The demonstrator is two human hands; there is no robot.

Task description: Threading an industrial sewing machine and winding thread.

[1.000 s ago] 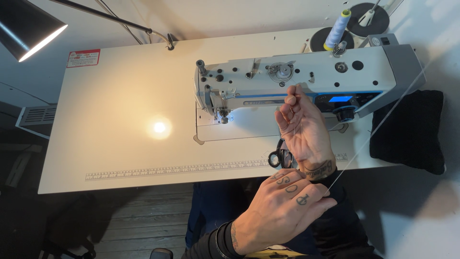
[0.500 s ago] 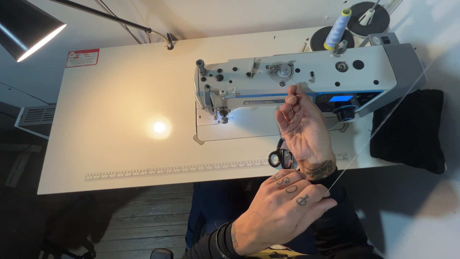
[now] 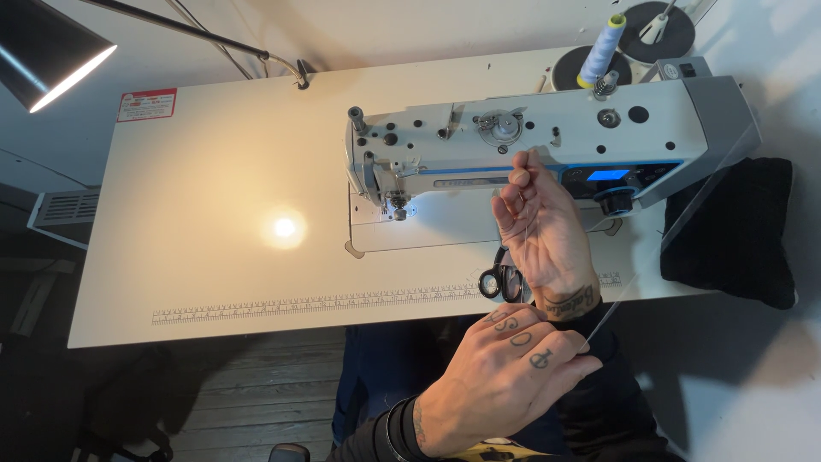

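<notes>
My left hand (image 3: 505, 368) is closed in a fist below the table's front edge and pinches a thin white thread (image 3: 616, 304). The thread runs taut up to the right, past the end of the white sewing machine (image 3: 547, 137). My right hand (image 3: 543, 231) is raised over the machine bed, just in front of the machine arm. Its fingertips are pinched together on a fine strand of the thread. Black-handled scissors (image 3: 500, 278) lie on the table, partly hidden under my right wrist.
A pale blue thread spool (image 3: 601, 50) stands on a stand behind the machine. A black cloth (image 3: 735, 231) lies at the table's right end. A lamp (image 3: 43, 60) at top left throws a bright spot on the white table (image 3: 214, 171). A ruler strip (image 3: 299, 304) lines the front edge.
Both hands stay where they were. The taut thread to the right now looks fainter and blurred.
</notes>
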